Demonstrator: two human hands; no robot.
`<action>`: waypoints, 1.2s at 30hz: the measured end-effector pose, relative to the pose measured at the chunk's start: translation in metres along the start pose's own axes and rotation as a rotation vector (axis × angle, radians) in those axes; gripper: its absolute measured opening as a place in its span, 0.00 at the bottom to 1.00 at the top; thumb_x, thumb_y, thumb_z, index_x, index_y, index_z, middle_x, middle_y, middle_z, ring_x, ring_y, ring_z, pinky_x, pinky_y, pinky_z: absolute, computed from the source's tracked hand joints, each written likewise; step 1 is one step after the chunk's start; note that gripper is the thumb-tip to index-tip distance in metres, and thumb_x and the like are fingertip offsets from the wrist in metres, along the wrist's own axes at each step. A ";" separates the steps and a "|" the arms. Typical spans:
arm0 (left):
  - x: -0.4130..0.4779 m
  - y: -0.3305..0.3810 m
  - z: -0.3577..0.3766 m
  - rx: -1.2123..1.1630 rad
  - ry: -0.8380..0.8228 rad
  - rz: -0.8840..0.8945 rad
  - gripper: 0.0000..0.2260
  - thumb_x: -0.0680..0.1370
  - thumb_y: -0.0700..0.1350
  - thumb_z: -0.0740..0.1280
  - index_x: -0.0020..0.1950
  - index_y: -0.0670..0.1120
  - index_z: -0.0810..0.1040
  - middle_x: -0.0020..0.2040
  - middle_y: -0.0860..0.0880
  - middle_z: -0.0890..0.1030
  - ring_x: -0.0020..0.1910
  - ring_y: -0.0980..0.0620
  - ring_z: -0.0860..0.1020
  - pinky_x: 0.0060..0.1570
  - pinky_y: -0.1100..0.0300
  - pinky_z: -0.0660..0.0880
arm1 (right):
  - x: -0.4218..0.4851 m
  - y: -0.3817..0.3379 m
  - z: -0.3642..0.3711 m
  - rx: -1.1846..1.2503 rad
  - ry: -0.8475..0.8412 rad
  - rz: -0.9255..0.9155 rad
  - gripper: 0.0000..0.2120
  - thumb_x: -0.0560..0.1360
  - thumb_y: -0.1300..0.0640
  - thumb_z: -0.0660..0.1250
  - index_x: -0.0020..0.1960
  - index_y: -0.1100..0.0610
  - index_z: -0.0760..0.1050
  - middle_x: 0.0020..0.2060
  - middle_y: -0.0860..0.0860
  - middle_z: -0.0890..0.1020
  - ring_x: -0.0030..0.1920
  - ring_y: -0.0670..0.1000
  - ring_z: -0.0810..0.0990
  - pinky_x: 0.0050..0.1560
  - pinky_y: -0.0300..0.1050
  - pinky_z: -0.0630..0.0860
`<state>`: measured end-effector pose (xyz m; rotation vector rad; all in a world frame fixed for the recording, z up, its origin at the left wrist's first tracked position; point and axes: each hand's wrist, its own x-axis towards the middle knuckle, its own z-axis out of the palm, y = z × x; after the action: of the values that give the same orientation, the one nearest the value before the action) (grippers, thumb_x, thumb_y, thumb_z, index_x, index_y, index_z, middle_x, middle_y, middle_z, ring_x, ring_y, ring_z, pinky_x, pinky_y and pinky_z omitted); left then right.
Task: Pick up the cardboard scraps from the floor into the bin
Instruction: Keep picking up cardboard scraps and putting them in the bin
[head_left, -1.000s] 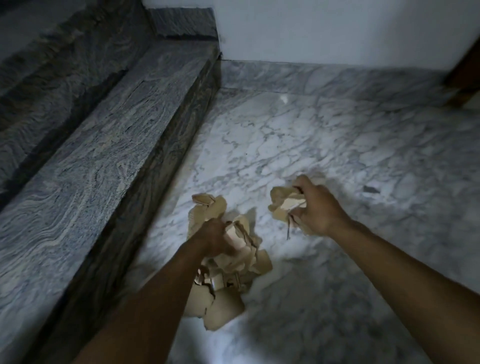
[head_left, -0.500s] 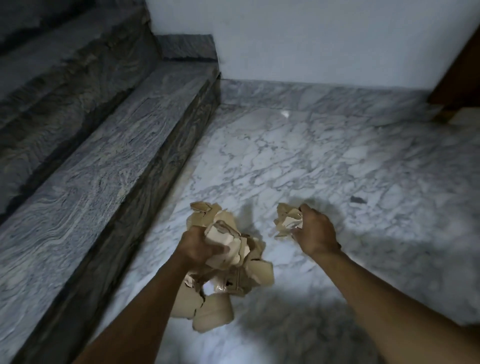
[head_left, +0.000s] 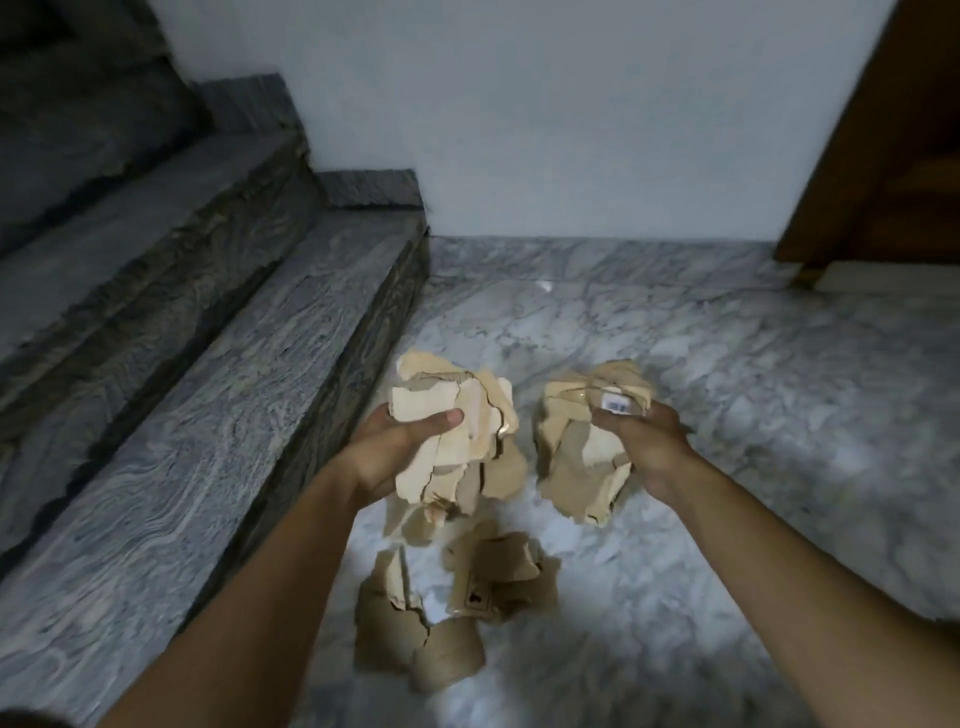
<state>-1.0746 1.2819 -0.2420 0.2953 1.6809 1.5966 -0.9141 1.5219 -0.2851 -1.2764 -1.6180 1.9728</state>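
My left hand grips a thick bundle of torn tan cardboard scraps, lifted off the floor. My right hand holds a second wad of cardboard scraps with a small white barcode label on top. Both bundles hang side by side above the white marble floor. Several more brown cardboard scraps lie on the floor below and between my forearms. No bin is in view.
Dark grey granite stair steps rise along the left, their edge close to the scraps. A white wall closes the back. A brown wooden door stands at the far right.
Both hands have risen from the floor with their cardboard bundles, which now look larger and closer. The view has tilted up, showing more wall and the door.
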 end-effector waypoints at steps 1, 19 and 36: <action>0.005 0.007 0.010 -0.028 -0.049 -0.023 0.24 0.70 0.41 0.77 0.65 0.43 0.78 0.59 0.40 0.83 0.57 0.39 0.82 0.52 0.43 0.79 | -0.006 -0.005 0.000 0.032 -0.012 0.019 0.15 0.73 0.59 0.76 0.57 0.62 0.79 0.46 0.56 0.84 0.42 0.56 0.82 0.39 0.47 0.76; -0.058 -0.016 0.358 0.379 -0.939 -0.016 0.21 0.68 0.47 0.80 0.59 0.47 0.81 0.54 0.46 0.85 0.51 0.47 0.84 0.48 0.51 0.82 | -0.259 0.030 -0.205 0.786 0.535 -0.104 0.17 0.74 0.50 0.63 0.56 0.56 0.82 0.50 0.58 0.85 0.46 0.60 0.83 0.46 0.52 0.78; -0.521 -0.139 0.699 0.456 -1.509 0.325 0.12 0.77 0.44 0.64 0.59 0.48 0.80 0.53 0.48 0.85 0.50 0.49 0.83 0.48 0.56 0.78 | -0.710 0.163 -0.525 0.475 1.160 -0.023 0.14 0.73 0.54 0.75 0.56 0.56 0.79 0.43 0.52 0.85 0.44 0.53 0.83 0.43 0.48 0.81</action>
<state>-0.2160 1.4376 -0.1084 1.5776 0.7074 0.6464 -0.0600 1.3125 -0.1035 -1.6540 -0.5473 1.0444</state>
